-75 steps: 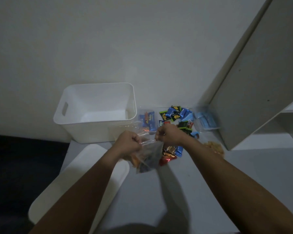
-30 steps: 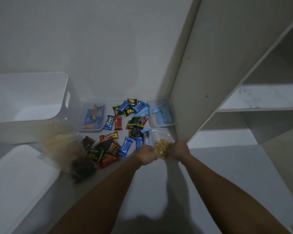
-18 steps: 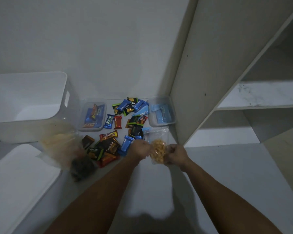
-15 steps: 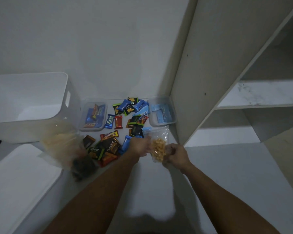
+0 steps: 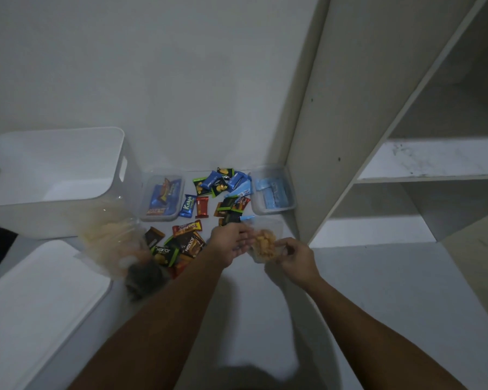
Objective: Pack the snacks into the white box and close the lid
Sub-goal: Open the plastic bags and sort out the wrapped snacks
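A pale grey floor (image 5: 265,319) meets a plain white wall at the back, and a white shelving unit (image 5: 378,136) closes off the right side, its upright panel coming down just beside the snacks. At the far left stands the white box (image 5: 54,170), open at the top with a cut-out handle in its near right wall; nothing can be made out inside it. Its white lid (image 5: 34,313) lies flat on the floor in front of it, at the left edge of view. Between the box and the shelving, two small clear tubs sit near the wall: the left tub (image 5: 162,197) holds dark blue and orange bars, the right tub (image 5: 273,192) holds light blue packets. Loose wrapped snacks (image 5: 209,204) are scattered on the floor between and in front of the tubs. A clear bag of pale crisps (image 5: 110,240) lies against the box's front corner, blurred. The left hand (image 5: 231,243) and right hand (image 5: 293,257) meet over a small clear bag of orange snacks (image 5: 265,244); the right fingers pinch its edge, while the left fingers lie fairly straight against its side. Bare floor opens toward the viewer around both forearms.
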{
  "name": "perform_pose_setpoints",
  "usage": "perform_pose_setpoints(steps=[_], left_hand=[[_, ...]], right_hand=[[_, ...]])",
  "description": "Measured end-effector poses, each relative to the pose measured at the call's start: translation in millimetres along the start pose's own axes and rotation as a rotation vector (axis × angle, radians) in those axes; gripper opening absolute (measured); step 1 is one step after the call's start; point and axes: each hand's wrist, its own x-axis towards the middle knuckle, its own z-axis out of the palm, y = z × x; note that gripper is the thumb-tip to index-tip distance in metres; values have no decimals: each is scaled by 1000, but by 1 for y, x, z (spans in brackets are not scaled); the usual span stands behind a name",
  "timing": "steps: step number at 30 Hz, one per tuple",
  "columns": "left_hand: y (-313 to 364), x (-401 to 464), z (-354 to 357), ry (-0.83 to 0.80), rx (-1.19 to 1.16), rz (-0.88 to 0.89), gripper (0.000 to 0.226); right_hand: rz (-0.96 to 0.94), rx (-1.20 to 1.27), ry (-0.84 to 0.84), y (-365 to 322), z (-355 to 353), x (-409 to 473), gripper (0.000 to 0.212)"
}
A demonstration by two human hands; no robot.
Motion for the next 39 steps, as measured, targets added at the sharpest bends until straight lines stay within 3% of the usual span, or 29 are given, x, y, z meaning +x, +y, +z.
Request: perform_pose_setpoints(steps=[6, 8, 12, 17, 19, 23, 26, 27, 30, 32, 35, 39], left_hand=[[-1, -9, 0, 61, 193, 118, 17], [-3, -11, 0, 71, 252, 152, 18], [-3, -15, 2, 83, 330, 189, 15], [3, -24, -3, 78, 519, 269, 16], [5, -29, -5, 63, 585, 294, 20], [12, -37, -8, 132, 541, 336, 28], [16, -36, -11, 253, 473, 533, 8], [17, -37, -12, 254, 463, 611, 7], [19, -40, -14, 150, 506, 762, 32], [22, -43, -13, 151, 534, 844, 29], [27, -44, -14, 194, 476, 867, 15], [32, -42, -19, 207, 446, 830, 21]], right_hand=[[215, 454, -86, -32, -24, 20, 18], [121, 389, -177, -43, -30, 23, 14], [-90, 6, -218, -49, -29, 27, 9], [-221, -118, 19, -60, -32, 24, 11], [-288, -156, 37, -68, -34, 21, 13], [-317, -140, 35, -83, -42, 21, 13], [-311, -112, -1, -91, -47, 23, 14], [-316, -108, -3, -93, -50, 25, 14], [-338, -113, -23, -100, -56, 27, 14], [-349, -103, -33, -105, -59, 28, 13], [-362, -87, -45, -111, -63, 28, 12], [-360, 3, -71, -115, -68, 26, 13]])
